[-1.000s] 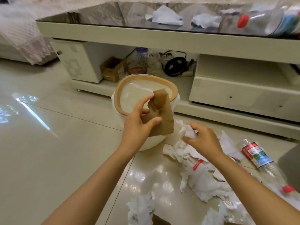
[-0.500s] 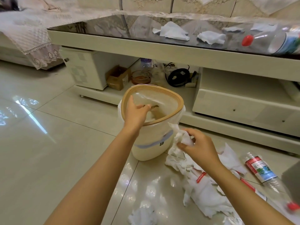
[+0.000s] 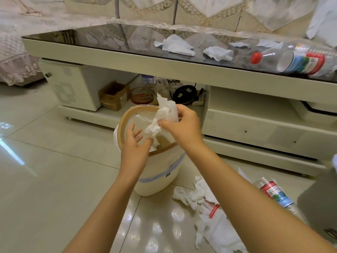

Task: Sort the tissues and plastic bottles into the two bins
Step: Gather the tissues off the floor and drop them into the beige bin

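A white bin (image 3: 156, 178) with a tan rim stands on the floor in front of the low table. A brown tissue (image 3: 164, 141) lies inside it. My right hand (image 3: 182, 126) holds a crumpled white tissue (image 3: 165, 114) above the bin's opening. My left hand (image 3: 135, 147) hovers over the bin's near rim, fingers spread, holding nothing. More white tissues (image 3: 209, 212) lie on the floor to the right of the bin, beside a plastic bottle (image 3: 275, 194) with a red label. On the table top lie two white tissues (image 3: 176, 45) and a red-capped bottle (image 3: 291, 60).
The low cream table (image 3: 127, 57) with a dark glass top spans the back; its lower shelf holds a cardboard box (image 3: 114, 96) and cables. A dark grey object (image 3: 321, 203) sits at the right edge. Glossy tile floor (image 3: 45, 179) stretches to the left.
My left hand let go of the brown tissue into the bin and opened. My right hand lifted a white tissue from the floor pile up over the bin.
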Tool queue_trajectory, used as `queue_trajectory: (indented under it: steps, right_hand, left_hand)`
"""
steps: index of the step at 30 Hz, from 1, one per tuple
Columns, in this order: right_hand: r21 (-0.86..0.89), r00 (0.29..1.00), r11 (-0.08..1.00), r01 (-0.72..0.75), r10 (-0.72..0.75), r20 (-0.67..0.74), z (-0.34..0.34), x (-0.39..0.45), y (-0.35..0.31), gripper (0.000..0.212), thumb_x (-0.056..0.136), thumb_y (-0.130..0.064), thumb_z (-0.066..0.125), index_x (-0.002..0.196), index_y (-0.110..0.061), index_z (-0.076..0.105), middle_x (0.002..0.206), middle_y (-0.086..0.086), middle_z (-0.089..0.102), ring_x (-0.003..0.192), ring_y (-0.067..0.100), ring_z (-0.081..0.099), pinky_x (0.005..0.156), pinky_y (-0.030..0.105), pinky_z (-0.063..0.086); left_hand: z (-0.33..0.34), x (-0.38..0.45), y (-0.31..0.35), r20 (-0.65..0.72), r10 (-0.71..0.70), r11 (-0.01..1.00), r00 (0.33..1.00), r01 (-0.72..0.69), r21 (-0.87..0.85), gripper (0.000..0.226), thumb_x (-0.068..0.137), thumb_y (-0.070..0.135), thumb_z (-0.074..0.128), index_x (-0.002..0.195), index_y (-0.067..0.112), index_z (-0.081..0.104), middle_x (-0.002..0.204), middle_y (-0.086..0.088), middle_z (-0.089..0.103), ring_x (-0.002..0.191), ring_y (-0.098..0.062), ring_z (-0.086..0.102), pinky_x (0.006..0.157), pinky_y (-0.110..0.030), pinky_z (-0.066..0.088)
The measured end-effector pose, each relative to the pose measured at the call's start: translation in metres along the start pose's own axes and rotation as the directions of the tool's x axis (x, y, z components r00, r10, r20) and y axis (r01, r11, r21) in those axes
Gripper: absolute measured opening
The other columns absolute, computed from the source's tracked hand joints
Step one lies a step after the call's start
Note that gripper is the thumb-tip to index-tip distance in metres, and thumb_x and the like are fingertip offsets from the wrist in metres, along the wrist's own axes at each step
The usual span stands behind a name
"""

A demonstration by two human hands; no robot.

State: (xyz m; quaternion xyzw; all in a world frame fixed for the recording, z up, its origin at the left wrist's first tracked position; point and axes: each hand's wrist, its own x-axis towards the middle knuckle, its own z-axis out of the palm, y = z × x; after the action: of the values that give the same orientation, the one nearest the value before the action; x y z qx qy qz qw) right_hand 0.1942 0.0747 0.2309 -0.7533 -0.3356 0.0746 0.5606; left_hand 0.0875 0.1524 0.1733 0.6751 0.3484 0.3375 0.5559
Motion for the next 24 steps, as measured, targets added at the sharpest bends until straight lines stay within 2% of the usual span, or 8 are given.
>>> queue_trajectory:
  steps: [2,4,8,10,13,15,18,24]
  right_hand:
    - [-0.07,1.0,0.997,-0.015,0.016,0.012,0.01,0.009,0.003,0.028,0.065,-0.022,0.076,0.09,-0.027,0.067,0.081,-0.01,0.068,0.078,0.012,0.064,0.069,0.035,0.055]
    - [-0.103,0.998,0.993,-0.054,0.057,0.026,0.015,0.013,0.007,0.027,0.065,-0.018,0.076,0.09,-0.026,0.068,0.081,-0.008,0.067,0.077,0.014,0.063,0.065,0.028,0.051]
    - [-0.074,0.991,0.989,-0.128,0.13,0.029,0.016,0.013,0.018,0.027,0.068,-0.01,0.073,0.093,-0.021,0.07,0.082,-0.004,0.07,0.077,0.014,0.065,0.065,0.029,0.054]
    - [-0.088,0.988,0.986,-0.14,0.145,0.045,0.018,0.012,0.023,0.022,0.069,-0.011,0.073,0.09,-0.018,0.07,0.081,-0.004,0.069,0.075,0.014,0.064,0.061,0.026,0.052]
    - [-0.128,0.99,0.983,-0.132,0.137,0.031,0.022,0.013,0.03,0.014,0.069,-0.013,0.073,0.082,-0.012,0.067,0.075,0.0,0.065,0.07,0.017,0.06,0.057,0.027,0.047]
    - [-0.147,0.989,0.979,-0.141,0.147,0.028,0.022,0.014,0.032,0.019,0.072,-0.012,0.071,0.09,-0.013,0.068,0.084,-0.001,0.066,0.077,0.018,0.06,0.062,0.029,0.049]
    - [-0.128,0.981,0.976,-0.177,0.186,0.061,0.019,0.014,0.033,0.04,0.077,-0.008,0.07,0.115,-0.018,0.065,0.103,-0.002,0.06,0.089,0.009,0.052,0.072,0.022,0.042]
    - [0.012,0.974,0.986,-0.164,0.16,0.159,-0.01,-0.005,0.031,0.05,0.081,-0.019,0.071,0.128,-0.023,0.056,0.124,0.002,0.06,0.112,0.014,0.053,0.092,0.029,0.045]
  left_hand:
    - [0.0,-0.001,0.0,-0.015,0.02,1.0,1.0,-0.02,0.006,0.073,0.091,0.024,0.061,0.15,0.028,0.019,0.145,0.005,0.041,0.125,-0.007,0.045,0.096,-0.029,0.043]
    - [0.0,-0.003,0.0,-0.027,0.038,0.999,0.999,-0.038,0.024,0.073,0.091,0.021,0.061,0.15,0.029,0.018,0.149,0.006,0.035,0.128,-0.007,0.042,0.093,-0.025,0.04]
    - [0.002,-0.005,0.0,-0.023,0.055,0.997,0.998,-0.054,0.047,0.077,0.091,0.017,0.061,0.15,0.03,0.015,0.153,0.007,0.028,0.125,0.001,0.038,0.077,-0.008,0.037]
    - [0.003,-0.004,-0.001,-0.024,0.069,0.996,0.997,-0.068,0.057,0.077,0.09,0.017,0.062,0.151,0.029,0.014,0.154,0.006,0.027,0.132,-0.004,0.036,0.081,-0.009,0.039]
    - [0.005,-0.004,-0.002,-0.02,0.078,0.994,0.997,-0.076,0.077,0.078,0.09,0.019,0.062,0.151,0.028,0.014,0.154,0.006,0.027,0.134,-0.009,0.037,0.094,-0.022,0.04]
    - [0.006,-0.005,-0.002,-0.02,0.082,0.992,0.996,-0.08,0.093,0.078,0.09,0.019,0.061,0.151,0.027,0.014,0.154,0.006,0.028,0.135,-0.009,0.035,0.095,-0.021,0.036]
    - [0.007,-0.005,-0.001,-0.017,0.094,0.99,0.995,-0.092,0.106,0.079,0.089,0.018,0.062,0.151,0.026,0.014,0.154,0.005,0.028,0.136,-0.007,0.032,0.097,-0.019,0.033]
    - [0.004,-0.008,-0.001,0.01,0.097,0.99,0.995,-0.097,0.104,0.079,0.089,0.017,0.062,0.152,0.024,0.014,0.154,0.002,0.029,0.137,-0.009,0.032,0.104,-0.024,0.032]
